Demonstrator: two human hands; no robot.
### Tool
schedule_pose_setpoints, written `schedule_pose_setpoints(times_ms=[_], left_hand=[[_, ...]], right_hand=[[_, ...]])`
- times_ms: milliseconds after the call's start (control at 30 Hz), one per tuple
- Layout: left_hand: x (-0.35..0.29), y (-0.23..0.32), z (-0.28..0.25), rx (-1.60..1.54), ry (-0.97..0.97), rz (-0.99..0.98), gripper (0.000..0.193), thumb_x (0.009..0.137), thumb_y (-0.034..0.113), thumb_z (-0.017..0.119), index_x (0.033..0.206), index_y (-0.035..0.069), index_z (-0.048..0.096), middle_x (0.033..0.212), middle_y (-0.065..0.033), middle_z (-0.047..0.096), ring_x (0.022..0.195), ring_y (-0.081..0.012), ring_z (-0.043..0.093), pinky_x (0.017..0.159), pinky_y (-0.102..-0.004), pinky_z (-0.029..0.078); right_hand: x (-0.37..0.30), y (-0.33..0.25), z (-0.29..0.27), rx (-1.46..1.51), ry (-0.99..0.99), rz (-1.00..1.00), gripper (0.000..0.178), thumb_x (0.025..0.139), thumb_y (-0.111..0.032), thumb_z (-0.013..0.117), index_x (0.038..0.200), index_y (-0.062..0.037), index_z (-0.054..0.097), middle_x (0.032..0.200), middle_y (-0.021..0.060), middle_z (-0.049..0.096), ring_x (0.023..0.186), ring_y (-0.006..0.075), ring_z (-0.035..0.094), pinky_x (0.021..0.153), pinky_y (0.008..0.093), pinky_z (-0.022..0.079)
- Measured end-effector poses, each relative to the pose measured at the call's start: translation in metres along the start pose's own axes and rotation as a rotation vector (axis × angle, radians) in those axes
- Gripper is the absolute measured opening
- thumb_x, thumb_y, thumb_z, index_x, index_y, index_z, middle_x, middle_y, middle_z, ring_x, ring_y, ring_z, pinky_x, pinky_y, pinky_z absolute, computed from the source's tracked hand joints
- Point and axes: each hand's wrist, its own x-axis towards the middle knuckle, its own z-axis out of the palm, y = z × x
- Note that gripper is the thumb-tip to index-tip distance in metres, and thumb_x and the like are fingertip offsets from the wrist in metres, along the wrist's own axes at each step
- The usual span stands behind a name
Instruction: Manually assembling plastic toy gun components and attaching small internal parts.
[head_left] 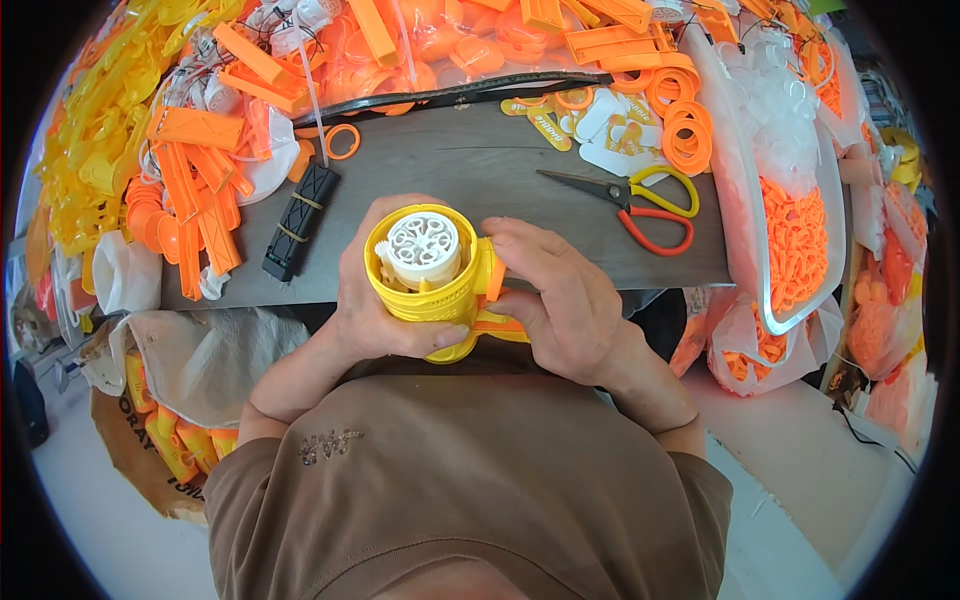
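Between hands (565,300), yellow plastic cylinder (427,304), pierced disc (423,241)

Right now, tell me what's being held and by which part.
The yellow casing: the left hand wraps its left side. The right hand is at the orange part on its right; whether it grips is unclear.

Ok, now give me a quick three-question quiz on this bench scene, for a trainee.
1. True or false: the dark-bladed scissors with one yellow and one red handle lie to the right of the long black plastic bar.
2. Fill the gap: the person's ____ hand wraps around the left side of the yellow cylindrical plastic housing.
3. What shows inside the housing's open top?

Key: 1. true; 2. left hand; 3. a round white openwork plastic piece.
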Motion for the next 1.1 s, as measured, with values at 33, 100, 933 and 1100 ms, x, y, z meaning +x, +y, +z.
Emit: schedule_pose_setpoints(times_ms=[33,100,933,1100], left_hand=[[-0.001,0.0,0.0,0.023,0.007,0.008,0.086,0.05,0.023,0.084,0.12,-0.004,0.043,0.109,-0.0107,0.054,0.098,-0.0163,0.056,0.087,-0.0298,0.044],[-0.001,-0.001,-0.001,0.065,0.015,0.021,0.086,0.05,0.023,0.084,0.12,-0.004,0.043,0.109,-0.0107,0.054,0.098,-0.0164,0.055,0.087,-0.0299,0.044],[-0.011,0.017,-0.005,0.104,-0.229,0.18,0.082,0.052,0.02,0.085,0.115,-0.005,0.039,0.102,-0.0152,0.056,0.088,-0.0195,0.058,0.079,-0.0309,0.047],[0.003,0.026,-0.018,0.195,-0.372,0.137,0.084,0.046,0.024,0.086,0.113,-0.005,0.045,0.103,-0.0152,0.055,0.09,-0.0204,0.057,0.081,-0.0315,0.046]], right_hand=[[-0.001,0.002,0.001,0.0,-0.001,0.0,0.047,0.074,0.001,0.069,0.115,0.0068,0.047,0.109,0.0269,0.058,0.098,0.0376,0.061,0.082,0.0384,0.052],[-0.001,0.006,0.002,0.007,0.005,-0.019,0.048,0.073,0.002,0.069,0.115,0.0071,0.047,0.112,0.0274,0.058,0.1,0.0375,0.061,0.082,0.0373,0.052],[-0.008,-0.004,-0.004,0.026,-0.219,-0.161,0.024,0.064,-0.007,0.062,0.078,-0.0005,0.044,0.085,0.0163,0.049,0.067,0.0292,0.048,0.06,0.0379,0.041],[-0.004,-0.009,-0.01,-0.04,-0.23,-0.221,0.019,0.071,-0.013,0.058,0.078,-0.0055,0.043,0.078,0.0095,0.043,0.069,0.0244,0.045,0.063,0.0363,0.039]])
